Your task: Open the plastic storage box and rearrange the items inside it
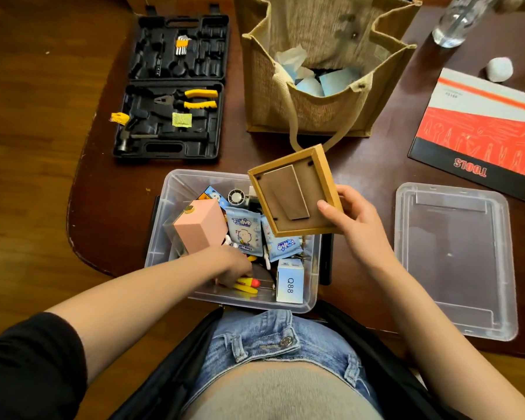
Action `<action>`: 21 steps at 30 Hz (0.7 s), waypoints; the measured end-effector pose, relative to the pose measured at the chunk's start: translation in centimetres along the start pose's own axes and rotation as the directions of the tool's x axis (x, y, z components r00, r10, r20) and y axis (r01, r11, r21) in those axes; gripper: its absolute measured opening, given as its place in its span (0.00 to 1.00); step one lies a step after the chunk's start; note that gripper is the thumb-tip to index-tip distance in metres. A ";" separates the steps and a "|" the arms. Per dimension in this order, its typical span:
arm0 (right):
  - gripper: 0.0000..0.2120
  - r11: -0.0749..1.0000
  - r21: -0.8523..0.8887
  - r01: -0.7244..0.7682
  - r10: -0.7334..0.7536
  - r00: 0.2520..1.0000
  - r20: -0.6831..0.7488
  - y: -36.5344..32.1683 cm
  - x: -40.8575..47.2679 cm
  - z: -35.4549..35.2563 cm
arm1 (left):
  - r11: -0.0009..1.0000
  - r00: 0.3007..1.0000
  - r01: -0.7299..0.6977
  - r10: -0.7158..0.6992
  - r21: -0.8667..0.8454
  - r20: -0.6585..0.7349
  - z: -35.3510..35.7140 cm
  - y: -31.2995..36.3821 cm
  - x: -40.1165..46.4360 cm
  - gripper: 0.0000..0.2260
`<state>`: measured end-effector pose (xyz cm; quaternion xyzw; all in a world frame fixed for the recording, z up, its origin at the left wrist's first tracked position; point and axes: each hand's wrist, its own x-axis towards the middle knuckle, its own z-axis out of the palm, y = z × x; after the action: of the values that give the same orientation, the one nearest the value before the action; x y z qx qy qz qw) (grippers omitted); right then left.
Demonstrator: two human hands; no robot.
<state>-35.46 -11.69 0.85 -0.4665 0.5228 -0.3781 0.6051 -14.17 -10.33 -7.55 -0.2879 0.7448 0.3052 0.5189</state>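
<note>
With its lid [455,259] set aside at the counter's [109,189] near edge, the box [170,225] stays open; the right hand [356,224] grips the frame [294,192] clear above it, freeing room while the left hand [235,265] reaches among the contents, grip hidden.

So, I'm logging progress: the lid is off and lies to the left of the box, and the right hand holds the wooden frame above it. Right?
Not quite. The head view shows the lid lying to the right of the box, not the left. The rest holds: the lid is off, and the right hand holds the wooden frame above the box.
</note>
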 end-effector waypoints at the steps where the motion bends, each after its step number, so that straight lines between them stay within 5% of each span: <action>1: 0.08 1.000 0.003 0.003 -0.003 1.000 -0.006 0.0 0.1 -0.1 | 1.000 0.998 -0.010 0.011 0.019 -0.065 0.1 -0.1 -0.2 0.10; 7: 0.09 1.000 0.013 0.000 0.000 1.000 -0.024 0.1 0.1 -0.3 | 0.969 0.874 -0.124 0.005 -0.213 -0.486 1.2 -1.8 -3.0 0.07; 11: 0.09 1.000 0.025 0.003 -0.002 0.999 -0.043 0.3 -0.3 -0.1 | 0.792 0.620 -0.273 -0.288 -0.545 -0.730 0.5 -2.4 -5.1 0.04; 15: 0.08 0.999 0.029 0.016 -0.014 0.997 -0.071 0.0 -0.3 0.2 | 0.686 0.368 -0.229 -0.596 -0.691 -0.714 -1.5 -3.9 -5.7 0.05; 17: 0.08 1.000 0.016 0.021 -0.020 0.997 -0.080 -0.2 -0.3 0.2 | 0.567 0.369 -0.202 -0.711 -0.799 -0.598 -2.1 -5.4 -6.0 0.06; 21: 0.08 1.000 0.002 0.027 -0.027 0.996 -0.083 -0.4 -0.3 0.4 | 0.399 0.532 -0.045 -0.767 -0.916 -0.360 -2.1 -7.4 -6.4 0.09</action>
<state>-35.14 -11.50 1.36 -0.4566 0.5407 -0.4060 0.5782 -7.98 -15.99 -2.03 -0.7744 0.5356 0.3369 0.0026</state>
